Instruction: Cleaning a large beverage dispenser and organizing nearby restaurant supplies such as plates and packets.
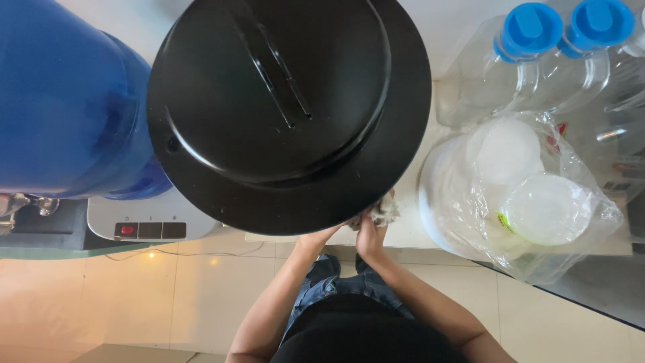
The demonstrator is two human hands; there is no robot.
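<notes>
rag [384, 214]: bunched, clutched in right hand [371, 235], 5 o'clock of black lid [289, 114]
left hand [317, 238]: half hidden, grip unclear
risk: lid nudged, toppling

Fingers and rag half lost under the black lid

The big black lid [289, 114] covers the left hand [316, 238]'s fingers; the right hand [369, 235] grips a rag [384, 214], partly hidden. Beside that grip, the blue bottle [67, 101] and clear jugs [537, 60] run off the frame.

Bright daylight washed out the white table [410, 232]; the floor [134, 296] glowed warm orange, glare streaked the black lid [289, 114], and the edges bulged.
</notes>
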